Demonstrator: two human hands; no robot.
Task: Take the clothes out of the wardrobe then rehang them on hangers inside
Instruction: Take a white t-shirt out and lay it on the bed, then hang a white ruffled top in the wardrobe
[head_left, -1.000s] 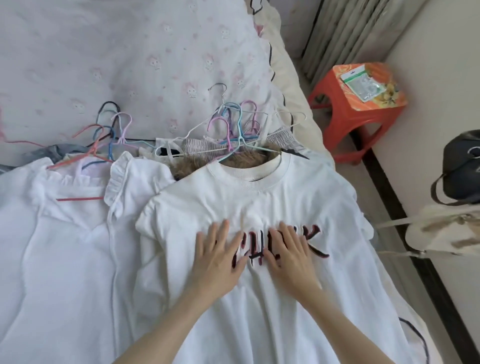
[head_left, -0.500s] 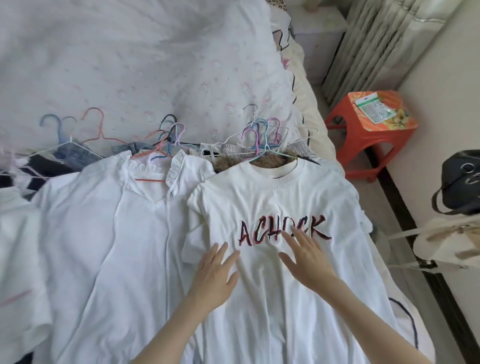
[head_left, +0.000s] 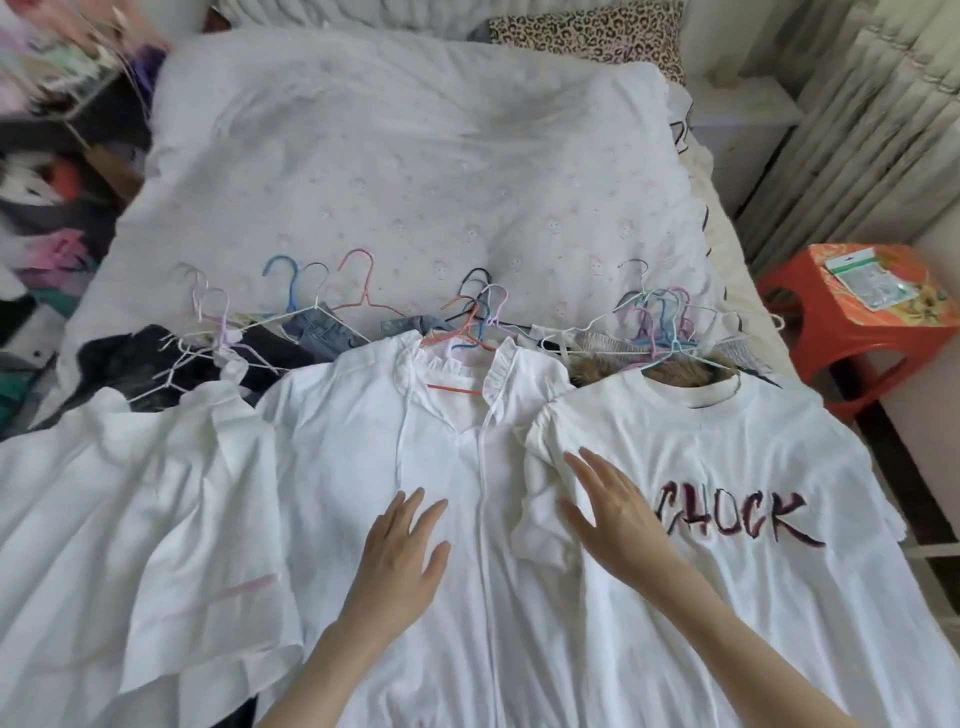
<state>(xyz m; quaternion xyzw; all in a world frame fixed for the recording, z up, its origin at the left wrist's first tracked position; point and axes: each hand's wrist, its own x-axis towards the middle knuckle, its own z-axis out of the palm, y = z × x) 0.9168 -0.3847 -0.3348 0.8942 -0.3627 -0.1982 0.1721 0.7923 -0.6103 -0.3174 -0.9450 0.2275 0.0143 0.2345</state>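
Both forearms are bare, with no sleeve in view. The left hand (head_left: 402, 561) and right hand (head_left: 615, 512) wear nothing.

Soft, even daylight fills the scene, bright on the white duvet (head_left: 395, 171) with only faint shadows in its folds and no hard glare. Wide-angle distortion bends the edges. The clothes pile (head_left: 47, 156) at upper left is smeared by motion blur; the centre is moderately sharp.

Right hand (head_left: 618, 519) hides the lettering's (head_left: 748, 514) start.
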